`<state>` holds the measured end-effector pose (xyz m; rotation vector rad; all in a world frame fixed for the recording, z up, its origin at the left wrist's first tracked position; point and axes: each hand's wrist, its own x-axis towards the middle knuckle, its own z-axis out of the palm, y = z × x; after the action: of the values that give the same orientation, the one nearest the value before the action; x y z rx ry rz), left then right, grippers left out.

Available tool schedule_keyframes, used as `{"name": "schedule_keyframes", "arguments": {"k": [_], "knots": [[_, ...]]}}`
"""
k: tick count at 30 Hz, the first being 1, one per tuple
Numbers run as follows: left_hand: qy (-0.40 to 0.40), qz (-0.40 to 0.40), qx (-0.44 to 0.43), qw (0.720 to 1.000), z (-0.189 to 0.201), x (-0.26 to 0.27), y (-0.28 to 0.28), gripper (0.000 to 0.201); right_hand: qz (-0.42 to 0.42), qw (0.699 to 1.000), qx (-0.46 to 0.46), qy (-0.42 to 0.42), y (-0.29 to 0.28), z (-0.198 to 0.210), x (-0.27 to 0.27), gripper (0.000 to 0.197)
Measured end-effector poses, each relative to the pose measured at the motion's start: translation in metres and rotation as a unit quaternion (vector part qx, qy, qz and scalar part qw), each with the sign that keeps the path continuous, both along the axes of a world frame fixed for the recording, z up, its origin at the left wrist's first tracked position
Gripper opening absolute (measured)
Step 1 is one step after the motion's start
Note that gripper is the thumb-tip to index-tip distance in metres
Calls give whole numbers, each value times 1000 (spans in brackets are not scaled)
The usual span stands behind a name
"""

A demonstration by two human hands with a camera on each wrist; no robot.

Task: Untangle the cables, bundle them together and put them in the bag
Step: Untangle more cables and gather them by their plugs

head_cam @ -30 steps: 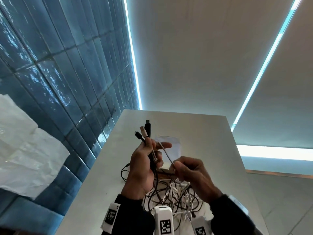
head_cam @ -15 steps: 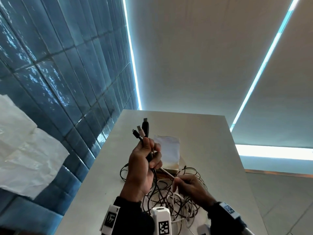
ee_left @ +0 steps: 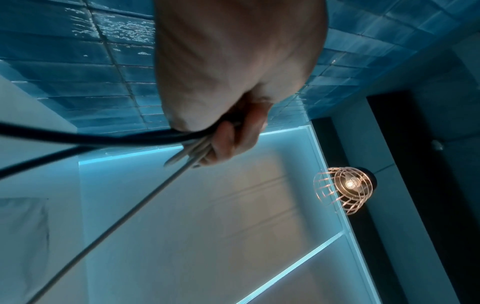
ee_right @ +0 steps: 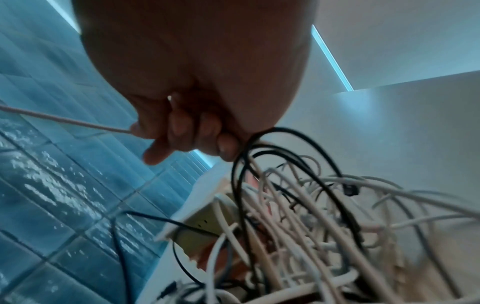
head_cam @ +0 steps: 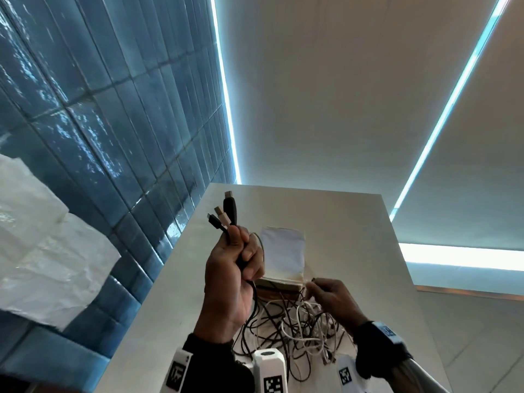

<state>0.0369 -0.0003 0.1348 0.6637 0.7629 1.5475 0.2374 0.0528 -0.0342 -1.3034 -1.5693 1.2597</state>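
Far left, a crumpled white sheet is hanging against the blue tiled wall; nothing can be read on it.

The left hand is raised above the table, fingers curled tight around several cables just below their plugs: three ends are sticking up together, two black and one pale. The left wrist view is showing the same fist, with black and grey leads running out from under the fingers.

Behind that fist the bag, a pale flat pouch, is lying on the table, mouth towards the person; nothing seems to be in it yet.

Lower and to the right, the tangle of black and white cables is sitting on the table, touching the bag's near edge and still heavily knotted. The right hand is working just above it, fingertips pinching one thin pale cable that is stretching away towards the left.

As I judge it, the job is early: a few ends are being gathered, but most of the untangling, all the bundling and the bagging are still waiting.

The only markings are black-and-white square codes on the wrist tags; no brand or legible writing is showing.
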Motion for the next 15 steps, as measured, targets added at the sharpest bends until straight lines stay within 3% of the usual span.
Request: {"name": "schedule_keyframes", "arguments": {"k": [3,6,11,15], "knots": [[39,5,-62,997,-7,5,4,31,-97,993,-14,69,8,17,-6,29],[48,-5,-121,991,-17,11,9,29,-111,970,-31,214,7,47,-15,20],[84,-41,-197,976,-37,23,16,29,22,957,41,285,-15,97,-32,13],[60,-54,-168,982,-28,23,17,30,106,954,32,278,-31,107,-36,17]]}}
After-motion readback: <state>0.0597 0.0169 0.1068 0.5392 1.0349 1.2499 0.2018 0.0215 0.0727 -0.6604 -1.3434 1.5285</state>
